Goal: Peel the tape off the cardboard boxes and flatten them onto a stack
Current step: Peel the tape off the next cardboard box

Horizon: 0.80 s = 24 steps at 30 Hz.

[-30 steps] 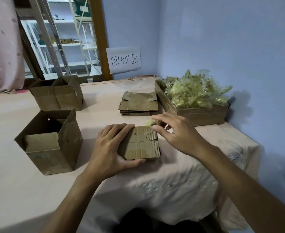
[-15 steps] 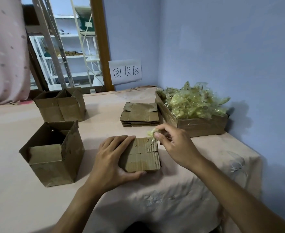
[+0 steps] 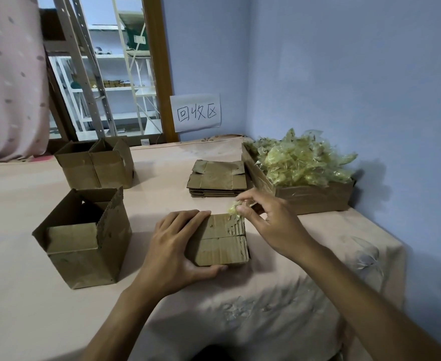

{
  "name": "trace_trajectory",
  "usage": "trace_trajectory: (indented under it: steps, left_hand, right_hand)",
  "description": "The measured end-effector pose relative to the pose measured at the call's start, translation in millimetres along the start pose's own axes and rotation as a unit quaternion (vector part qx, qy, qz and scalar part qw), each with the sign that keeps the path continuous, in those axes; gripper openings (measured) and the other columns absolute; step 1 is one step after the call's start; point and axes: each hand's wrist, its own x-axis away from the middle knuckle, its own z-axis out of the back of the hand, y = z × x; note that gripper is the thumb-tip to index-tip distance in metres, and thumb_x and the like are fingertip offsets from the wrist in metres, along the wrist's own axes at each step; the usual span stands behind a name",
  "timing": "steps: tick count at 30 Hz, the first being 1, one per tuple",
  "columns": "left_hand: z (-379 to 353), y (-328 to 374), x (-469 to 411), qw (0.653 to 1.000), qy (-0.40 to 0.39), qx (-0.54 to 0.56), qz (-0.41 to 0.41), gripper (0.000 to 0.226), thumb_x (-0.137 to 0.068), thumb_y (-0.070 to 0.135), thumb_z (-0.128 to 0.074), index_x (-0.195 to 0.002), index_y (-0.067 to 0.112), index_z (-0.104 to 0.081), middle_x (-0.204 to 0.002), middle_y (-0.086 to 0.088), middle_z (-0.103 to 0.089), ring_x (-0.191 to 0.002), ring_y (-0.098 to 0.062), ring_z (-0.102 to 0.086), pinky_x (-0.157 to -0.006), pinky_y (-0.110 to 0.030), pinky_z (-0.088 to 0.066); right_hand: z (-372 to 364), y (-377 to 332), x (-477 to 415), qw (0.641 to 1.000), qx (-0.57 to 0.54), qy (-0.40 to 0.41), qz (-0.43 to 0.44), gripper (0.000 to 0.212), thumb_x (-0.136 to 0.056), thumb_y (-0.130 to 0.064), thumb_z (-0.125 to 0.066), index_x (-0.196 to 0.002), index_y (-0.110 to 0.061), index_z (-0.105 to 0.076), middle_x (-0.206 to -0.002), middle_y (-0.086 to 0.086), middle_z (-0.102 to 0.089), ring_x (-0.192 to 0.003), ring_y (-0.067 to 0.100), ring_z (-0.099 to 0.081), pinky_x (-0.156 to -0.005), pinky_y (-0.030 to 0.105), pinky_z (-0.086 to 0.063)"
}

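A pale pink cloth (image 3: 32, 321) with faint leaf prints is covering the table and hanging over its near right corner. Blue walls (image 3: 344, 74) are meeting behind it, and a white paper sign (image 3: 195, 113) with 3 handwritten characters is hanging beside a wooden door frame (image 3: 159, 61). White shelving (image 3: 115, 87) is showing through the opening, and a pink dotted curtain (image 3: 8, 74) is hanging at the far left.

2 open boxes (image 3: 97, 165) are standing side by side at the back left, and 1 larger open box (image 3: 84, 246) is sitting nearer, flaps up. A low carton (image 3: 315, 199) against the right wall is overflowing with crumpled yellowish tape (image 3: 300, 162). Just beside it, the stack (image 3: 218, 178) of flattened boxes is lying flat.

The small box (image 3: 222, 241) is sitting near the table's front edge, closed, brown and worn, with a seam running across its top and torn, scuffed patches near its far right corner. The left hand (image 3: 172, 251) is gripping it, fingers lying across the top and thumb pressing the near side. The right hand (image 3: 268, 222) is pinching a crumpled tape wad (image 3: 233, 208) just above that far right corner.
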Motion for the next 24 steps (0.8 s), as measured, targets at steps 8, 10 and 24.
trace_trajectory:
  steps: [8, 10, 24]
  left_hand:
    - [-1, 0, 1, 1.0, -0.007, -0.004, 0.002, 0.102, -0.066, 0.082, -0.075, -0.146, 0.022, -0.055, -0.135, 0.005, -0.057, -0.121, -0.017, -0.053, -0.102, -0.043, -0.045]
    - [-1, 1, 1, 1.0, -0.008, -0.006, 0.002, 0.102, -0.066, 0.082, -0.074, -0.146, 0.022, -0.055, -0.135, 0.005, -0.057, -0.121, -0.018, -0.053, -0.102, -0.043, -0.045]
    - [-2, 0, 2, 1.0, -0.003, -0.006, 0.001, 0.101, -0.066, 0.083, -0.075, -0.145, 0.023, -0.055, -0.135, 0.006, -0.057, -0.12, -0.016, -0.053, -0.101, -0.044, -0.046]
  right_hand:
    - [13, -2, 6, 0.992, 0.113, -0.045, 0.044, 0.039, -0.095, -0.048, -0.068, -0.127, -0.026, -0.066, -0.115, -0.013, -0.054, -0.104, 0.007, -0.057, -0.09, 0.032, -0.049]
    - [11, -4, 6, 0.99, 0.124, -0.044, 0.051, 0.036, -0.096, -0.044, -0.068, -0.122, -0.021, -0.064, -0.111, -0.012, -0.059, -0.1, 0.009, -0.058, -0.087, 0.035, -0.051]
    - [-5, 9, 3, 0.994, -0.09, 0.016, -0.058, 0.003, -0.097, -0.031, -0.067, -0.095, -0.03, -0.064, -0.084, -0.014, -0.065, -0.079, 0.017, -0.068, -0.075, 0.053, -0.057]
